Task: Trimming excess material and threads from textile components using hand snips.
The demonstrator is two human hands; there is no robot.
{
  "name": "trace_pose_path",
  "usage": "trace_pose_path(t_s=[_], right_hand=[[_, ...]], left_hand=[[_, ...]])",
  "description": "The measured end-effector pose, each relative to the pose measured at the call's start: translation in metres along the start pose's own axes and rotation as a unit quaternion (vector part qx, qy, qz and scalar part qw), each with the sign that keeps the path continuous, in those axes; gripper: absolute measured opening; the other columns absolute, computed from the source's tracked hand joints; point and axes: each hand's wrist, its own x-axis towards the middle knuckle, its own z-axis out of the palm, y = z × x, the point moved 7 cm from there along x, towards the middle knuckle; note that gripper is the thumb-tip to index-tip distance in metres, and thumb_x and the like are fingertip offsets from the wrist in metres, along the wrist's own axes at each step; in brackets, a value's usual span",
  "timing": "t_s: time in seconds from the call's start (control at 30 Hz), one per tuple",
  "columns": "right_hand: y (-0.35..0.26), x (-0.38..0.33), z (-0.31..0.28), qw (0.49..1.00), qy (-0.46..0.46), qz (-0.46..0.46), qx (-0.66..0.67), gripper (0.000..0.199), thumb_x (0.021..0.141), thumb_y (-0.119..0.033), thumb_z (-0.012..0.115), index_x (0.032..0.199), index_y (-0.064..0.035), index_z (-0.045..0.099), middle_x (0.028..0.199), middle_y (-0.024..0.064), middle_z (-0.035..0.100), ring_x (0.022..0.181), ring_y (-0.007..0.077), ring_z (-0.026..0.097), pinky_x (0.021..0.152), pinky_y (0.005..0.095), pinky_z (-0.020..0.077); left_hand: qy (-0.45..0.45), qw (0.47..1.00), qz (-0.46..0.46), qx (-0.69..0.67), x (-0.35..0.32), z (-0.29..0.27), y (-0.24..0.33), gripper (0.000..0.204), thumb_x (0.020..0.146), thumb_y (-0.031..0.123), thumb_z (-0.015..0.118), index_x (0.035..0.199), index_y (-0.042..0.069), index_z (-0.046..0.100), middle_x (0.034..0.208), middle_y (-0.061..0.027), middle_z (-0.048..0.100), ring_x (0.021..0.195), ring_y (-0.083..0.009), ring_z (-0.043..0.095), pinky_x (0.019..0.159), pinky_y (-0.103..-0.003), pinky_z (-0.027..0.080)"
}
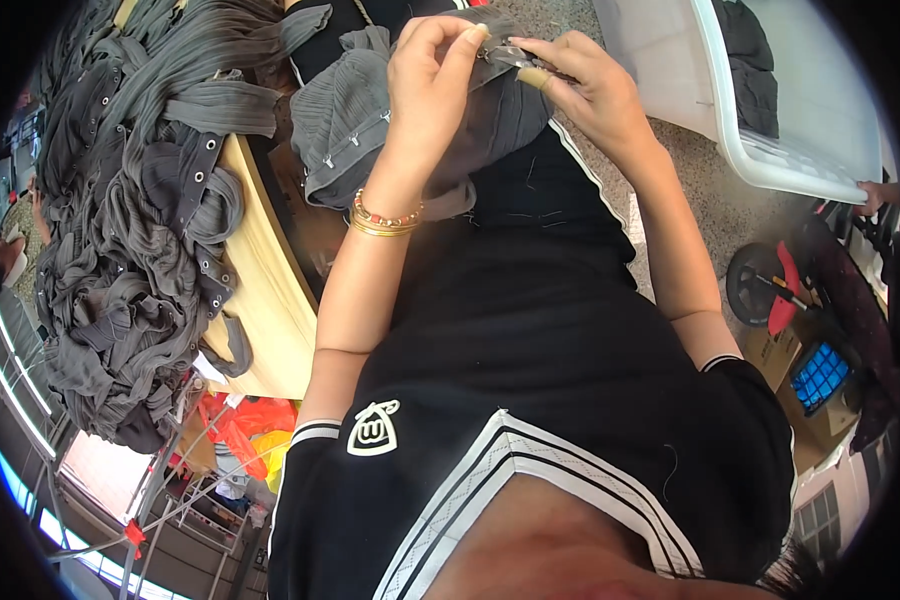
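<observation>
A grey ribbed garment [335, 115] with a row of small metal fasteners lies bunched over my lap. My left hand [432, 85] is over it, thumb and forefinger pinched on its far edge. Just right of that pinch, my right hand [595, 95] is closed on small metal thread snips [510, 57], their blades pointing toward the left fingertips. A yellowish band wraps my right thumb. Any thread between the two hands is too fine to make out.
Grey garments with metal eyelets [140, 230] are heaped on a wooden table [270, 290] at my left. A white plastic bin [735, 150] with dark cloth inside stands at the far right. Red and yellow bags [240, 430] sit below the table. Another person's hand [878, 195] touches the bin.
</observation>
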Motion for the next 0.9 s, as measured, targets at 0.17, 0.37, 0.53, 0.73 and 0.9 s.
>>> trace_pose_path(t_s=[0.17,0.37,0.53,0.73,0.9], right_hand=[[-0.001,0.008,0.004,0.999,-0.003,-0.023,-0.047,0.033,0.09,-0.03,0.075,0.122,-0.0224,0.074,0.088,0.0022,0.06,0.08,0.0222,0.063,0.073,0.0371,0.0535],[-0.007,0.016,0.007,0.996,0.014,-0.061,-0.063,0.033,0.091,-0.025,0.076,0.124,-0.0206,0.075,0.083,0.0019,0.055,0.072,0.0177,0.055,0.069,0.0326,0.0486],[-0.005,0.018,0.011,0.996,0.003,-0.071,-0.061,0.032,0.09,-0.025,0.076,0.122,-0.0206,0.075,0.081,0.0034,0.052,0.071,0.0195,0.056,0.068,0.0336,0.0485],[-0.01,0.025,-0.002,0.993,0.028,-0.107,-0.038,0.014,0.092,-0.01,0.074,0.103,-0.0017,0.075,0.08,0.0014,0.063,0.074,0.0124,0.059,0.065,0.028,0.0457],[0.036,0.011,-0.017,0.991,0.063,0.02,0.117,0.024,0.094,-0.012,0.074,0.116,-0.0014,0.074,0.088,0.0043,0.065,0.079,0.0126,0.061,0.069,0.027,0.0474]], left_hand=[[-0.005,1.0,-0.009,-0.002,0.001,0.002,-0.004,0.016,0.095,0.016,0.072,0.099,0.001,0.072,0.1,-0.0078,0.067,0.087,-0.0155,0.067,0.079,-0.03,0.054],[-0.029,1.0,0.002,0.01,0.003,0.004,-0.009,0.015,0.102,0.017,0.067,0.108,0.004,0.071,0.097,0.0032,0.067,0.087,-0.0022,0.058,0.072,-0.018,0.045],[-0.057,0.995,-0.057,-0.064,0.003,0.005,-0.017,0.016,0.103,0.018,0.066,0.109,0.004,0.071,0.096,0.0024,0.069,0.088,-0.0027,0.059,0.075,-0.019,0.047],[0.036,0.998,0.047,0.015,0.003,-0.011,-0.013,0.016,0.101,0.014,0.067,0.11,0.002,0.064,0.109,-0.0054,0.062,0.091,-0.0094,0.064,0.083,-0.024,0.051],[-0.056,0.945,0.194,0.258,-0.024,0.009,0.031,0.047,0.083,0.013,0.08,0.125,0.007,0.059,0.125,-0.0162,0.058,0.107,-0.0329,0.062,0.091,-0.044,0.053]])
